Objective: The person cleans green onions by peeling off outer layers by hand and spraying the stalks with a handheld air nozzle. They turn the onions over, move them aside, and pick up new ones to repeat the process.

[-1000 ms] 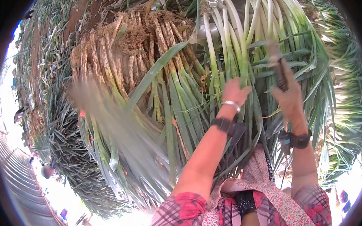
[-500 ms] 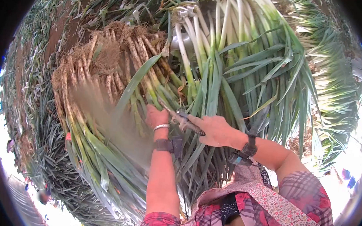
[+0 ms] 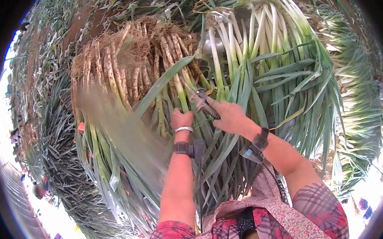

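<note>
My left hand [image 3: 182,120] is closed around an untrimmed leek [image 3: 179,92], low on its green part. Its brown, rooty end points away from me. In my closed right hand [image 3: 232,117] is a small hand tool [image 3: 207,105] with a dark handle and a pale, narrow front end. That front end lies right beside the leek, just beyond my left fingers. To the left spreads a heap of unpeeled leeks [image 3: 112,73] with soil and roots on them. Cleaned leeks [image 3: 255,34] with white shafts lie at the upper right, their green leaves hanging toward me.
A long row of cleaned leeks [image 3: 357,92] runs down the far right. Leafy green waste [image 3: 57,165] covers the ground at the left. One loose broad leaf [image 3: 163,82] lies across the unpeeled heap. A blurred streak crosses the left of the view.
The whole scene has shifted right in view as the head moved. The tool's front has swung up and away from my left fingers. My left hand keeps its grip on the leek.
</note>
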A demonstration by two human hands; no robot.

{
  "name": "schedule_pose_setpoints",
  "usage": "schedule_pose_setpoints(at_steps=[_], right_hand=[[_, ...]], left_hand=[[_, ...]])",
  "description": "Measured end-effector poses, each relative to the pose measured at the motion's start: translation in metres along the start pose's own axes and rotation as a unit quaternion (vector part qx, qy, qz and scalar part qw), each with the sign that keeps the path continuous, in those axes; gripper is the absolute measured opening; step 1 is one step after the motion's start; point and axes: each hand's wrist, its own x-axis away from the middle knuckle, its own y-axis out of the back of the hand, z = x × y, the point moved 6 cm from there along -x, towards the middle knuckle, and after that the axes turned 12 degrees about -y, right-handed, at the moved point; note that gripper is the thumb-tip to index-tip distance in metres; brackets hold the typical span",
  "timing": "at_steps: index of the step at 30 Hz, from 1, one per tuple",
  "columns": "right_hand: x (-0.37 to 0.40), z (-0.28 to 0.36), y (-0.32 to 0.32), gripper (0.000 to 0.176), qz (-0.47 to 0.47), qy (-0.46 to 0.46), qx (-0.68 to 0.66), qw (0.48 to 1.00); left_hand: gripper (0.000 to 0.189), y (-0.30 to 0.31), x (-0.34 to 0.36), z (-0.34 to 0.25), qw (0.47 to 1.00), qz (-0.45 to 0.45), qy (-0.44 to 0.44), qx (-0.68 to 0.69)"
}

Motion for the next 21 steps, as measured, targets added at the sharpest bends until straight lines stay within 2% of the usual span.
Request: schedule_pose_setpoints(at_steps=[5,7,8,9,11,12,13,14,15,16,17,19,20,21], right_hand=[[-0.026,0.002,0.002,0.074,-0.012,-0.004,0.015,1.0],[-0.034,-0.001,0.004,0.073,-0.076,-0.012,-0.012,0.997],[-0.03,-0.005,0.002,0.072,-0.117,0.011,-0.028,0.993],[-0.016,-0.002,0.006,0.072,-0.111,0.009,-0.027,0.993],[0.03,0.005,0.007,0.073,0.007,0.014,-0.008,1.0],[0.057,0.004,0.007,0.073,0.045,0.021,0.003,0.999],[0.082,0.004,0.005,0.074,0.084,0.029,0.015,0.996],[0.1,0.007,0.008,0.074,0.091,0.027,0.019,0.995],[0.116,0.01,0.007,0.074,0.137,0.016,0.033,0.99],[0.124,0.01,0.004,0.074,0.183,0.005,0.046,0.982],[0.123,0.01,0.0,0.074,0.185,0.004,0.046,0.982],[0.11,0.012,-0.005,0.072,0.132,0.031,0.026,0.99],[0.101,0.012,-0.01,0.072,0.131,0.032,0.024,0.991],[0.091,0.014,-0.01,0.072,0.098,0.038,0.009,0.994]], left_hand=[[0.041,0.0,0.024,0.013,1.0,0.0,-0.015,0.024],[0.038,-0.007,0.035,0.03,0.991,0.002,0.009,0.135],[0.03,-0.003,0.043,0.028,0.983,-0.014,0.007,0.184],[0.03,-0.005,0.045,0.039,0.983,-0.012,0.013,0.184],[0.024,-0.021,0.045,0.058,0.889,0.02,0.084,0.451],[0.023,-0.015,0.049,0.05,0.873,0.021,0.096,0.478],[0.023,-0.018,0.048,0.053,0.87,0.019,0.102,0.482],[0.024,-0.019,0.044,0.061,0.904,0.019,0.07,0.42],[0.025,-0.023,0.036,0.069,0.934,0.019,0.034,0.355],[0.025,-0.045,0.025,0.097,0.936,-0.006,0.008,0.352],[0.025,-0.044,0.03,0.094,0.936,-0.006,0.011,0.352],[0.03,-0.023,0.038,0.068,0.924,-0.048,0.041,0.376],[0.032,0.003,0.05,0.037,0.934,-0.03,0.059,0.351],[0.032,-0.002,0.049,0.044,0.935,-0.03,0.058,0.348]])
